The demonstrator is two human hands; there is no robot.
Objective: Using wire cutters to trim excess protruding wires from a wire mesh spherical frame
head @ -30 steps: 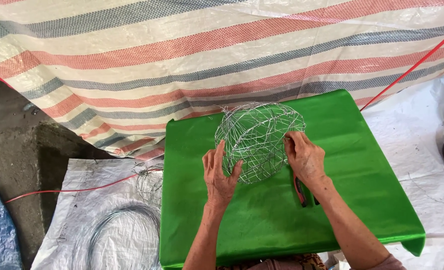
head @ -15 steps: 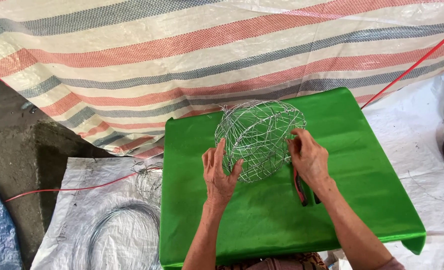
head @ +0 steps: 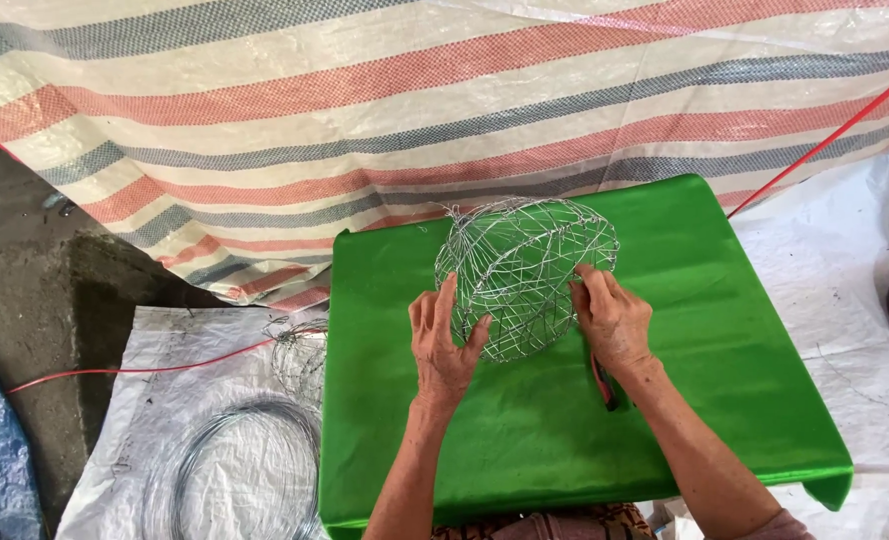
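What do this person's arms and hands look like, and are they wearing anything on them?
Both are bare: the left hand and right hand wear no gloves, rings or watch that can be seen. The forearms are uncovered and slender, with no sleeves reaching them. A bit of reddish patterned clothing shows at the bottom edge.

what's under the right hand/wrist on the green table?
A red-and-dark handled tool lies on the green table, partly under the right hand and wrist. Only a strip of handle shows; its working end is covered. The fingers touch the wire basket.
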